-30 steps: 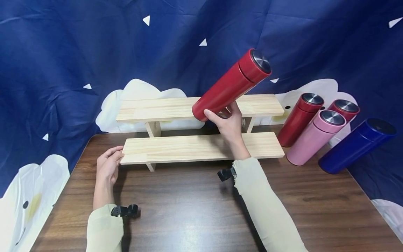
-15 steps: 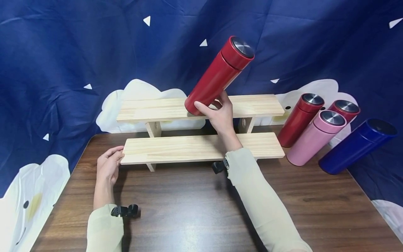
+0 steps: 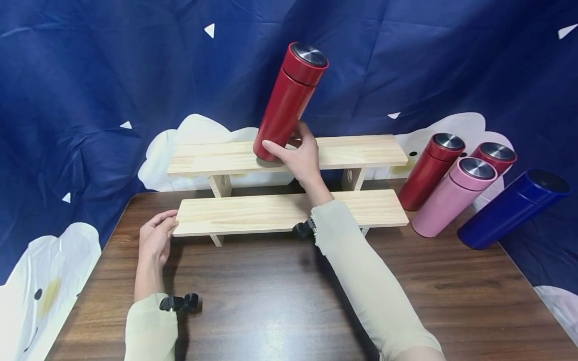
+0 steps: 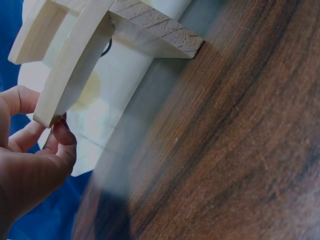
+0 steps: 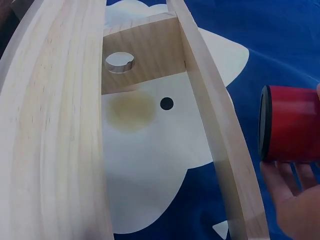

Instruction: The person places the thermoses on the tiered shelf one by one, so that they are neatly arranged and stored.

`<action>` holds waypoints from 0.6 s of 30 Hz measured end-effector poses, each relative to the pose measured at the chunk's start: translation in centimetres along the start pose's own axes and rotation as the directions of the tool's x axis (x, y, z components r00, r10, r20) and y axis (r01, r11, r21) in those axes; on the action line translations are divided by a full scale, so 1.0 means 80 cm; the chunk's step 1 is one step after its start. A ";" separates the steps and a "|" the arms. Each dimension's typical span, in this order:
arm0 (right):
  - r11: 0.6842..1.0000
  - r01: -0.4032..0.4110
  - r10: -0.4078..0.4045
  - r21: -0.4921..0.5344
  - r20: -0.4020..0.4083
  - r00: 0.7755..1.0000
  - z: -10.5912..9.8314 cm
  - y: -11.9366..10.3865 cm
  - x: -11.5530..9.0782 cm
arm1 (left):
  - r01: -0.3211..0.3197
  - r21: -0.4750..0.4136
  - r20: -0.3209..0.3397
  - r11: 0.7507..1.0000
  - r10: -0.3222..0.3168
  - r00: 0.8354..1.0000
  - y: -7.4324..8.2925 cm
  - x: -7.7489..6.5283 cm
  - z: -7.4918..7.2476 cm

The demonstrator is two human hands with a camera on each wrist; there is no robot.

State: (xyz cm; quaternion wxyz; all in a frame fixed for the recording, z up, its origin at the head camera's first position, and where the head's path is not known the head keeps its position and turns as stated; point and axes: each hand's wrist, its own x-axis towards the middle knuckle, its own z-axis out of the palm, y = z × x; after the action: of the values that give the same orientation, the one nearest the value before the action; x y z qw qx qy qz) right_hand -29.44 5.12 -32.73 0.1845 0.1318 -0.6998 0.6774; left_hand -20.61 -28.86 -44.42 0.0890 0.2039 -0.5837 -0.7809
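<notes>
My right hand [image 3: 300, 155] grips a red thermos flask [image 3: 286, 98] near its base, thumb in front. The flask leans slightly right, its steel-topped lid upward, and its base overlaps the upper board [image 3: 356, 150] of a two-tier wooden shelf in the head view. In the right wrist view the dark bottom rim of the flask [image 5: 295, 125] shows beside the upper board's edge [image 5: 220, 110]. At the left end of the lower board [image 3: 253, 213], my left hand [image 3: 155, 238] pinches the corner; the left wrist view has thumb and fingers [image 4: 62, 142] on both sides of the wood.
To the shelf's right stand two more red flasks [image 3: 424, 180] [image 3: 496, 155], a pink flask [image 3: 451, 200] and a dark blue flask [image 3: 510, 210]. A blue curtain [image 3: 113, 60] with white patterns hangs behind the brown table [image 3: 271, 291].
My right hand has carried the red flask leftward along the upper board and tilted it more upright. My left hand stays at the lower board's end.
</notes>
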 end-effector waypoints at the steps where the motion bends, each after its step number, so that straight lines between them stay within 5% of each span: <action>1: 1.000 -0.010 0.010 -0.016 0.001 1.000 0.002 0.000 0.001 | -0.001 -0.002 0.001 1.000 0.001 1.000 0.000 0.000 0.000; 18: 0.990 -0.058 0.064 -0.125 0.042 0.997 0.029 0.005 0.012 | -0.004 -0.001 -0.009 1.000 0.004 1.000 -0.002 0.002 0.000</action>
State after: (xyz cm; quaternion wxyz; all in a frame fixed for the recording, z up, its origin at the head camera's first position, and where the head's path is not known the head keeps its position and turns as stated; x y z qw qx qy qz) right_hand -30.67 2.93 -32.66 0.1556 0.1141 -0.7483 0.6347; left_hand -20.73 -28.90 -44.63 0.0933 0.2059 -0.5833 -0.7801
